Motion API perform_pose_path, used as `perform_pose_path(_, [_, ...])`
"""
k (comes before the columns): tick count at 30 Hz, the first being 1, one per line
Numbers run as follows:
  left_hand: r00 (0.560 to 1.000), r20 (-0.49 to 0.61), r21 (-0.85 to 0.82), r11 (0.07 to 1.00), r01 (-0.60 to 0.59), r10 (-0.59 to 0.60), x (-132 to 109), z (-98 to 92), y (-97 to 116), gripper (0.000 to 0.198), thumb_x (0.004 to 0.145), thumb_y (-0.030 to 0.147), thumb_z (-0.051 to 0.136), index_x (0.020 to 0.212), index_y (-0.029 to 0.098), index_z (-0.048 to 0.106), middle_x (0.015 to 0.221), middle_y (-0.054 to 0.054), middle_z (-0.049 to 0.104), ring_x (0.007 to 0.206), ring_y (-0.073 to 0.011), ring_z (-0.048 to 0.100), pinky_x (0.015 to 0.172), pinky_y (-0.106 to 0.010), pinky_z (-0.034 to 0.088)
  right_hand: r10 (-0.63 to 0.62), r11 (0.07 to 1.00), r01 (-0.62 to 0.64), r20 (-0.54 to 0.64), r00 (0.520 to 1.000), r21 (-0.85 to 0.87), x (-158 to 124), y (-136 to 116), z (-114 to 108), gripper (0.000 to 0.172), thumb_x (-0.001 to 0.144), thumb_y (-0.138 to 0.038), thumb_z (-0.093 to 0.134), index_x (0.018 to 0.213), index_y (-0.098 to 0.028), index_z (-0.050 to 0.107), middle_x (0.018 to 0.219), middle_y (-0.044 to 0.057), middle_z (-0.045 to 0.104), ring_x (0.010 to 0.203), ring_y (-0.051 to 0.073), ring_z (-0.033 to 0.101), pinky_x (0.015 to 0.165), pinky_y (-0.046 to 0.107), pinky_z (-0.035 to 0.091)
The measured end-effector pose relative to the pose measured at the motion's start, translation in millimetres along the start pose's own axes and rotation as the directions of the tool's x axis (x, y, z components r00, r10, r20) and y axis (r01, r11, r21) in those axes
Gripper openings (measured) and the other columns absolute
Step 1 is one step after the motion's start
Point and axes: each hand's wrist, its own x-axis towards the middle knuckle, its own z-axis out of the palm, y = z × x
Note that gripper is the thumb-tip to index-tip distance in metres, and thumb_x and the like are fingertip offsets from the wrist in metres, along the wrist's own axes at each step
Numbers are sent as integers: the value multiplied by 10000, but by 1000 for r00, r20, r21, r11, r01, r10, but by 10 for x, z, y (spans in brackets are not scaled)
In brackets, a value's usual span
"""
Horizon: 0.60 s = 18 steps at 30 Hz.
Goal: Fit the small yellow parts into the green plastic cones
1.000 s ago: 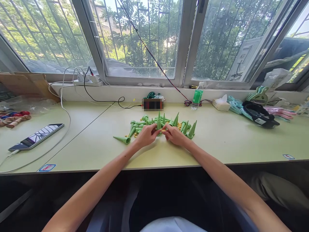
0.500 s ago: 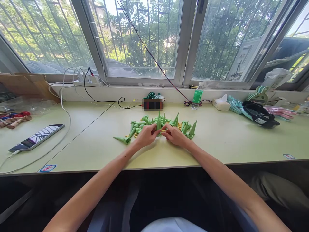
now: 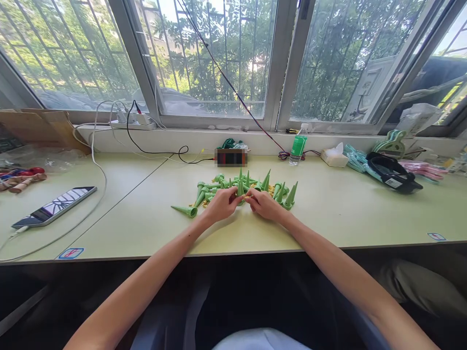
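A heap of green plastic cone spikes [image 3: 272, 187] lies mid-table, with small yellow pieces [image 3: 193, 203] scattered among them. My left hand [image 3: 222, 204] is pinched on one upright green cone [image 3: 240, 186] at the heap's near edge. My right hand [image 3: 264, 204] meets it from the right, its fingertips closed on a small yellow piece [image 3: 248, 197] at the cone's base. One cone [image 3: 185, 210] lies on its side, apart at the left.
On the pale green table [image 3: 146, 214], a phone [image 3: 54, 206] on a white cable lies at the left. A green bottle [image 3: 298, 145], a tissue box [image 3: 334, 157] and a black device [image 3: 391, 171] stand along the back right. A power strip [image 3: 133, 121] sits on the sill.
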Motion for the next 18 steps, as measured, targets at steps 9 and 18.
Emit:
perform_pose_path(9, [1000, -9, 3, 1000, 18, -18, 8, -2, 10, 344, 886, 291, 547, 656, 196, 310, 513, 63, 360, 510, -92, 257, 497, -235, 243, 7, 1000, -7, -21, 1000, -11, -14, -41, -9, 173, 954, -321, 532, 1077, -200, 514, 624, -44, 590, 554, 146, 525, 612, 250, 389])
perform_pose_path(18, [1000, 2, 8, 1000, -5, 5, 4, 2, -2, 310, 886, 284, 537, 660, 194, 345, 519, 60, 385, 506, -92, 282, 506, -239, 254, 7, 999, -7, -22, 1000, -31, -1, -24, -3, 138, 988, -307, 457, 963, -209, 550, 597, -31, 569, 547, 154, 530, 615, 253, 401])
